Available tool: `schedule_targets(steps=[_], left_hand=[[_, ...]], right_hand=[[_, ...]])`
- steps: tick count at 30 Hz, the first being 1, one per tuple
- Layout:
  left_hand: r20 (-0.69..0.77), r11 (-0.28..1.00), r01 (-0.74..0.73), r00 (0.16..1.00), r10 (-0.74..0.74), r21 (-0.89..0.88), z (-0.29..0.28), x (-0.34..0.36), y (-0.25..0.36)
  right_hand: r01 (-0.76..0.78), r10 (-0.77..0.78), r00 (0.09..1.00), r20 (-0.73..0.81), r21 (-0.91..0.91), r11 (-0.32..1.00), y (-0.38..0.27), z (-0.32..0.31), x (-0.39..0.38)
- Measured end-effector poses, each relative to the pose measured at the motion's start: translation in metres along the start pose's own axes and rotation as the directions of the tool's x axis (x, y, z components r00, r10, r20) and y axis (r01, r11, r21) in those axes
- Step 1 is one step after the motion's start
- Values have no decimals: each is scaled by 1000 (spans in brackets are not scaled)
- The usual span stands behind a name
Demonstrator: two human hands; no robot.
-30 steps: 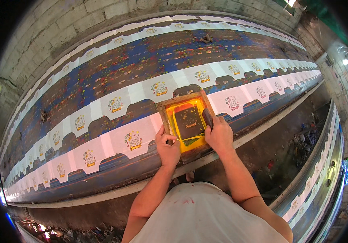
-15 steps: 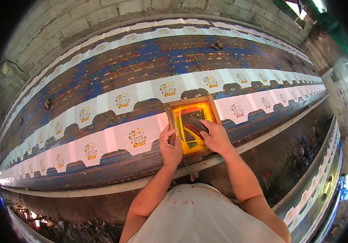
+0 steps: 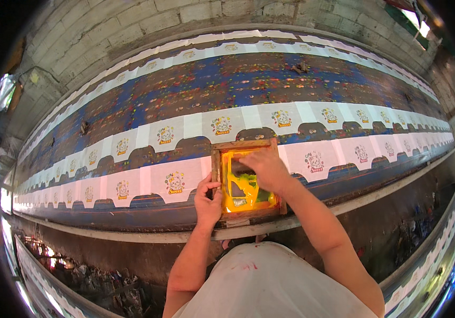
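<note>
A wooden-framed printing screen [image 3: 243, 144] lies over the near row of pale pink fabric pieces, with wet yellow ink [image 3: 244, 186] smeared across its mesh. My left hand [image 3: 208, 201] is closed on the left rail, near its lower half. Inside the frame, toward the far end, my right hand [image 3: 266, 168] grips a dark squeegee [image 3: 242, 166]. Most of the squeegee is hidden under the fingers, and the hand is a little blurred. To the left of the screen, a pink piece [image 3: 173, 181] carries a printed cartoon animal with yellow lettering below; the piece on the right [image 3: 313, 160] shows no yellow lettering.
A long dark table [image 3: 148, 214] with a pale front ledge runs left to right, bearing several rows of white and pink pieces. Its middle band [image 3: 195, 79] is ink-spotted. A block wall [image 3: 148, 21] stands behind. Another table with fabric [image 3: 444, 244] is at lower right.
My right hand has moved the squeegee to the far end of the screen. The yellow ink is spread differently. My left hand stays at the left rail, and the view has shifted slightly.
</note>
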State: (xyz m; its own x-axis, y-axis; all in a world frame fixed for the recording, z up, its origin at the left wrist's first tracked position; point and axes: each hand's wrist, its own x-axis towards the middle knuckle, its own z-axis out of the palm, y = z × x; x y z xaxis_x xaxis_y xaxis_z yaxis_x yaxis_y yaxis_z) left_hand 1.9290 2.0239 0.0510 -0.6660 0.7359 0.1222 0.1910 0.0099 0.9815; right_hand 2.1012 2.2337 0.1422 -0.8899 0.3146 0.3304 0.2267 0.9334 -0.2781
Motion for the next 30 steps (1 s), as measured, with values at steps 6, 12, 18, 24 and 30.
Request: schedule_targets(steps=[6,12,18,24,30], left_hand=[[-8,996,18,1000,-19,-83,-2,-2,-2],[-4,994,41,999,-41,-98,-4,1,-4],[7,995,22,1000,-21,-96,-3,-2,4],[7,999,-38,999,38,-7,-3,-1,6],[-14,998,-67,998,67,7,0,-2,5]], right_hand=[[128,-128,992,5,69,989,-41,2,-57],[165,-184,980,79,201,966,-52,-20,-78],[24,-93,963,253,264,964,5,-25,-21],[-8,8,999,-36,11,1000,17,-8,19],[-27,19,997,74,116,993,-19,-5,-18]])
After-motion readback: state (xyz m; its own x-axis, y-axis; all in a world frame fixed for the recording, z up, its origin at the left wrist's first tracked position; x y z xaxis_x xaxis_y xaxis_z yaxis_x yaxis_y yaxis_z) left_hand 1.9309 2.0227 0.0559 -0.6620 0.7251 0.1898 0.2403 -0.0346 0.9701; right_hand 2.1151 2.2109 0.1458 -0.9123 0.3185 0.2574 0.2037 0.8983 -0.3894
